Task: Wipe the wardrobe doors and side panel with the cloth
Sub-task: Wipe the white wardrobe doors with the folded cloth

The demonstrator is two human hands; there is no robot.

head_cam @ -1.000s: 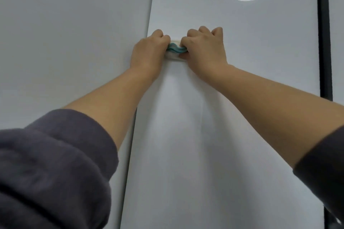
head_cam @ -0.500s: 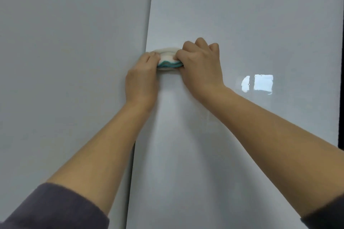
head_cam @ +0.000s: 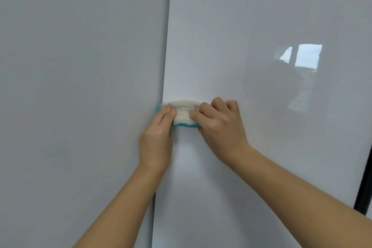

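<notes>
Left panel (head_cam: 80, 86): a matt grey wardrobe face fills the left of the view. Whether it is a door or the side panel cannot be told.
Seam (head_cam: 164, 66): a vertical edge where the glossy panel stands slightly proud of the left panel.
Left hand (head_cam: 156, 137): reaches up along the seam, fingertips bent over the cloth's left end, gripping it against the surface.
Cloth (head_cam: 184, 116): a small folded pad, cream with a teal edge, is pressed flat on the glossy panel just right of the seam, its left tip touching that edge. It lies between the two hands, each covering one end, with only the middle showing.
Right hand (head_cam: 221, 125): knuckles raised, fingers curled onto the cloth's right end, clamping it to the panel.
Glossy panel (head_cam: 261, 16): a pale, mirror-like wardrobe door, carrying a window reflection (head_cam: 302, 55) above and right of the hands.
Dark strip (head_cam: 365, 187): a black upright at the far right edge, well apart from the hands.
Handling: the cloth looks soft, light and limp, and is likely to bunch or slide on so slick a surface unless folded and pressed evenly.
Where to hold: by judgement, at both ends as now, so the pad lies flat through the stroke.
</notes>
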